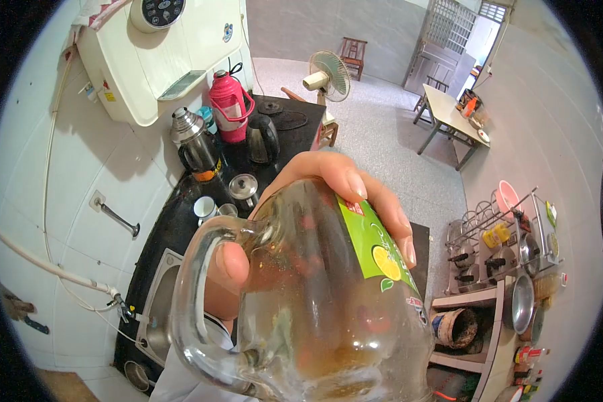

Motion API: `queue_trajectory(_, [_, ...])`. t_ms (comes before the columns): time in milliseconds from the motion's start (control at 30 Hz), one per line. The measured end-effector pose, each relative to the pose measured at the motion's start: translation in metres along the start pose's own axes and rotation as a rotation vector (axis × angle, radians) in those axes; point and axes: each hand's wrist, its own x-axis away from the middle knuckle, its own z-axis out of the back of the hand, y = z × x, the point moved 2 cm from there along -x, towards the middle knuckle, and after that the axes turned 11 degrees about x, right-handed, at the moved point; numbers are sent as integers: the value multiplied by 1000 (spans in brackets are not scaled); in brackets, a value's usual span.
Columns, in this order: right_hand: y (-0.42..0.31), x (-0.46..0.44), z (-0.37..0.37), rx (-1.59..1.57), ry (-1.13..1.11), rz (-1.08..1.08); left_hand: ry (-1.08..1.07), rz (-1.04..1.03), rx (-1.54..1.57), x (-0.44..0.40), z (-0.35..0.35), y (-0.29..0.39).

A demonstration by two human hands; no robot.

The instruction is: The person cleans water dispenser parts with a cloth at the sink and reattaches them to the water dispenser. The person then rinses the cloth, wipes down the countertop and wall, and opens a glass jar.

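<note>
Close to the camera, a clear glass mug [301, 295] with a thick handle fills the lower middle of the view. It appears tilted. A green label [375, 251] with a lemon picture is stuck on its side, and blurry reddish and amber patches show through the glass. My left hand [335, 167] grips it from behind, fingers curled over the far side. The thumb shows through the handle's gap. A white sleeve [187, 382] shows at the bottom left. My right hand is not visible.
On the black counter [161, 228] stand a steel thermos [191, 144], a pink thermos [229, 110], a dark kettle [262, 139] and a white mug [205, 209]. A sink [154, 295] is at left. Right are a dish rack [496, 248] and shelves. Behind stand a fan [328, 75] and table [449, 110].
</note>
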Motion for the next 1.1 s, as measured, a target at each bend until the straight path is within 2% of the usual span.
queue_trajectory(133, [-2, 4, 0, -24, -3, 15, -131, -113, 236, -10, 3, -12])
queue_trajectory(733, [3, -7, 1, -22, -19, -26, -129, 0, 125, -29, 3, -7])
queue_trajectory(1000, [-17, 9, -8, -112, -58, -61, -159, 36, -1, -44, 8, 2])
queue_trajectory(1100, [-18, 8, -8, -32, -39, -54, -141, 23, -42, -45, 9, 5])
